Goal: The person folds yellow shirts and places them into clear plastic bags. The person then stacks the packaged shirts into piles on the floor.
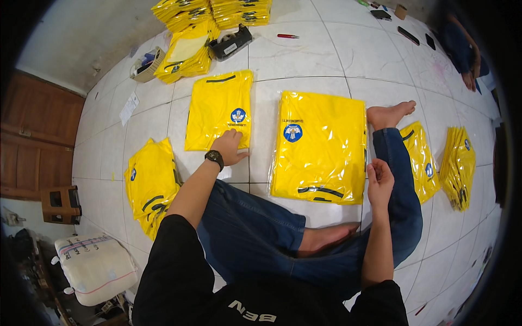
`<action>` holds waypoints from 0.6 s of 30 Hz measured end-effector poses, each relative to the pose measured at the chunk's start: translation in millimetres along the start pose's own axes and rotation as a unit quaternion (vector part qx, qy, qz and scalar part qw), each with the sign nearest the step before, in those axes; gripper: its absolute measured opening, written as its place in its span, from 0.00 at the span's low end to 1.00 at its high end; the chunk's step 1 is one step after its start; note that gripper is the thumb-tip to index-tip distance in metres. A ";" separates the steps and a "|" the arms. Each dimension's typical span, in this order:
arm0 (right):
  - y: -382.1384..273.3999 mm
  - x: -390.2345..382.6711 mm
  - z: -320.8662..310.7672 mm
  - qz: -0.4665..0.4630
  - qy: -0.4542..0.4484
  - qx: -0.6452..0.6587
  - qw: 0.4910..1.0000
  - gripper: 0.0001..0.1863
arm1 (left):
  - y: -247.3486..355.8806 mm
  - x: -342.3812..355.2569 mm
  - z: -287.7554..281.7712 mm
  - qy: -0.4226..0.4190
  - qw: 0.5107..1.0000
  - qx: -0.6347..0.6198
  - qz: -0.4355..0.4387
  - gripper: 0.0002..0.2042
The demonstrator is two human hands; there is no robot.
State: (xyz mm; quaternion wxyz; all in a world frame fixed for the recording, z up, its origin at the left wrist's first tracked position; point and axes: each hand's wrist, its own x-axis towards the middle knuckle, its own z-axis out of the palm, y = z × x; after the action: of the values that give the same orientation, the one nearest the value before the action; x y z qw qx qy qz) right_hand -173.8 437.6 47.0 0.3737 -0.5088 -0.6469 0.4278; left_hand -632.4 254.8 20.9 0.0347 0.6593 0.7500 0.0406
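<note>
My left hand [231, 148] rests with its fingers on the lower edge of a folded yellow shirt [215, 117] in a clear plastic bag, thumb held apart. To the right of it, a bigger bagged yellow shirt [323, 146] with a blue round emblem and a dark collar strip lies flat between my legs. My right hand [380, 182] is raised beside that shirt's right edge, its fingers curled together. Whatever those fingers may hold is hidden or too small to make out.
Bagged yellow shirts are piled at my left [151, 179], my right [457, 168] and the back [187, 51]. A black tape dispenser [231, 43], a red pen [288, 36] and a basket [147, 65] sit on the tiles. Another person's hand [468, 81] shows far right.
</note>
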 end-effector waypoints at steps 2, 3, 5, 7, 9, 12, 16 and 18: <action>-4.7 -1.9 8.5 -0.007 -0.012 0.016 1.000 0.10 | -17.2 1.5 8.9 -0.066 0.997 0.027 -0.012 0.16; -5.5 -3.9 11.8 -0.010 -0.018 0.024 1.000 0.10 | -27.9 0.7 13.9 -0.099 0.994 0.040 -0.019 0.17; -10.1 -4.5 11.7 -0.064 -0.018 0.012 0.998 0.08 | -27.0 13.3 8.9 -0.110 0.991 0.009 -0.071 0.16; -22.7 -11.3 14.7 -0.104 -0.023 -0.027 0.994 0.09 | -33.8 22.8 -2.4 -0.015 0.991 -0.018 -0.132 0.15; -36.9 -17.0 20.2 -0.171 -0.038 -0.048 0.983 0.12 | -56.7 18.9 -24.0 0.187 0.961 -0.044 -0.199 0.14; -65.8 -30.1 28.2 -0.209 -0.069 -0.072 0.973 0.21 | -39.3 34.4 -136.8 0.263 0.854 -0.382 -0.236 0.15; -142.6 -51.2 56.3 -0.307 -0.130 -0.095 0.938 0.43 | 30.5 15.0 -274.1 0.332 0.648 -0.671 -0.139 0.10; -173.3 -57.4 66.6 -0.394 -0.088 -0.091 0.910 0.44 | 72.4 0.0 -323.8 0.313 0.589 -0.738 -0.104 0.10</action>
State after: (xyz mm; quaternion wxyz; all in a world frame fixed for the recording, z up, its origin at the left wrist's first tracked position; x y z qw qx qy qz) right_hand -282.0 349.8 182.4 0.4057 -0.2047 -0.8611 0.2279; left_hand -595.2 259.1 350.7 0.2761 0.2717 0.4912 0.7802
